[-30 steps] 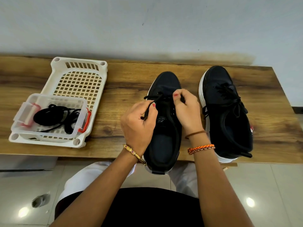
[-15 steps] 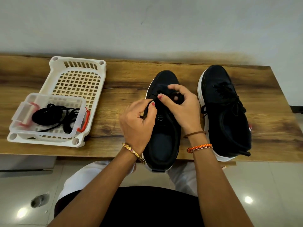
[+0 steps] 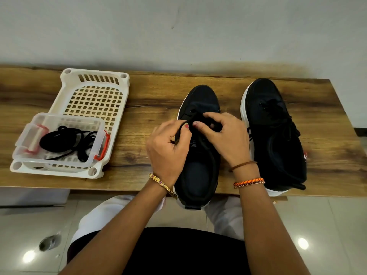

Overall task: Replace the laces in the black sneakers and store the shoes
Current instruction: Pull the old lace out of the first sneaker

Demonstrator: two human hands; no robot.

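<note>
Two black sneakers with white soles stand on the wooden table, toes pointing away. Over the tongue of the left sneaker [image 3: 198, 171] both my hands work. My left hand [image 3: 168, 147] pinches a black lace end between thumb and forefinger. My right hand [image 3: 224, 135] has its fingers curled over the eyelets and pinches the lace there. The right sneaker [image 3: 276, 135] is laced, with loose lace ends trailing over its opening. Most of the lace between my hands is hidden by the fingers.
A white perforated plastic basket [image 3: 95, 80] lies at the left of the table [image 3: 151, 96]. A small clear box [image 3: 59, 124] with red clips sits in it and holds a bundle of black laces [image 3: 65, 139]. Behind the table is a grey wall; below it, glossy floor tiles.
My right hand has shifted left and down across the left sneaker's eyelets toward my left hand. The left hand has kept its pinch on the lace end. The sneakers have not moved.
</note>
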